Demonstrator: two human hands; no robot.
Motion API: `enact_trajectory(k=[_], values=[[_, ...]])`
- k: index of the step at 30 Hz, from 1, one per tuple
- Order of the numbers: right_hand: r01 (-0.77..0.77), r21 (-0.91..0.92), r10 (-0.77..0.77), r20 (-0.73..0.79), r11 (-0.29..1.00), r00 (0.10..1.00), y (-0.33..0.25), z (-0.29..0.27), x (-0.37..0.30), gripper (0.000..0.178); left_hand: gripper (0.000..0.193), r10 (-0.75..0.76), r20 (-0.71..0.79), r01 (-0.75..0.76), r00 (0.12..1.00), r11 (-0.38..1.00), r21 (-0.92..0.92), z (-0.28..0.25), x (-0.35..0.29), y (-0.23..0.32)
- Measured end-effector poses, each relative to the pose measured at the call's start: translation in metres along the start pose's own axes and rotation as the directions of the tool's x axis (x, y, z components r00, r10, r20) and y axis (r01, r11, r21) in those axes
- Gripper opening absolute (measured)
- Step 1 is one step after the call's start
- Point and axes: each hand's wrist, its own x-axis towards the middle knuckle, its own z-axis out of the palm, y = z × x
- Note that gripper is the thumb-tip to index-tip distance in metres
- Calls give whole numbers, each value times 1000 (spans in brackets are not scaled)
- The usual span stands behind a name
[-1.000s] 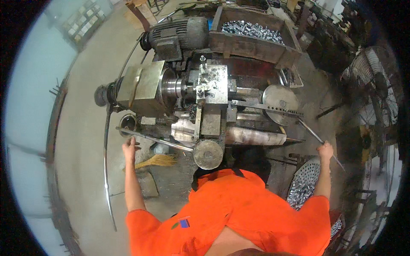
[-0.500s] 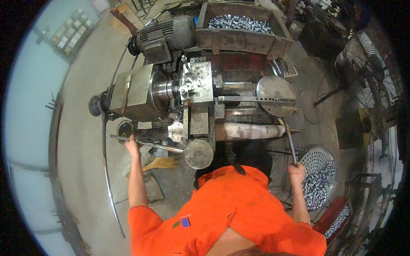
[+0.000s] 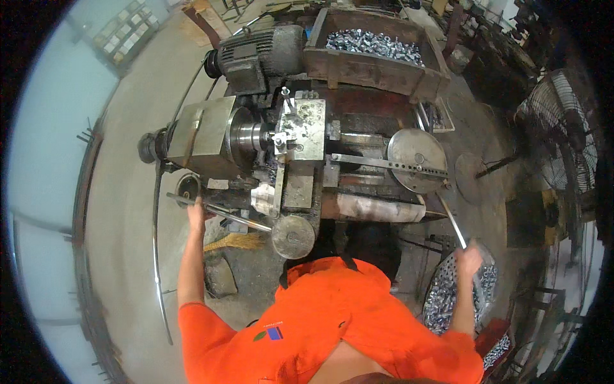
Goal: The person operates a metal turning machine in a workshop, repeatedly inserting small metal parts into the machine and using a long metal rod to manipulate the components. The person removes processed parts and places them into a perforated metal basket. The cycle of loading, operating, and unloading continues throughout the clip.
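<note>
My left hand (image 3: 197, 214) is wrapped round a long metal lever (image 3: 240, 219) that runs out from a round metal hub (image 3: 293, 237) at the front of a lathe-like machine. With my right hand (image 3: 469, 258) I grip the end of another bar handle (image 3: 454, 221), which reaches up to a large metal disc (image 3: 417, 160). A perforated flat link (image 3: 384, 164) ties that disc to the slide. Between disc and chuck (image 3: 248, 136) sits the tool block (image 3: 303, 130), with small clamps on its left side. Whether a workpiece is in the chuck is too small to tell.
Behind the machine are an electric motor (image 3: 257, 57) and a wooden crate (image 3: 377, 68) of small metal parts. A perforated basket (image 3: 437, 288) of similar parts stands by my right forearm. A fan (image 3: 559, 131) is at the far right; a straw broom (image 3: 235, 241) lies below the left lever.
My right hand has swung its handle outward to the right, and the disc and perforated link have turned with it. My left hand stays on its lever. The whole view has shifted slightly.
</note>
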Motion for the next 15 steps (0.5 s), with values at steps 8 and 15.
enact_trajectory(k=[8,15], values=[[-65,-45,53,-221,997,974,-61,-36,104,71,46,-70,142,76,987,996,-35,-10,4,-9],[378,433,-201,-401,818,894,-98,37,-2,76,51,184,263,-319,947,629,709,-36,35,-115]])
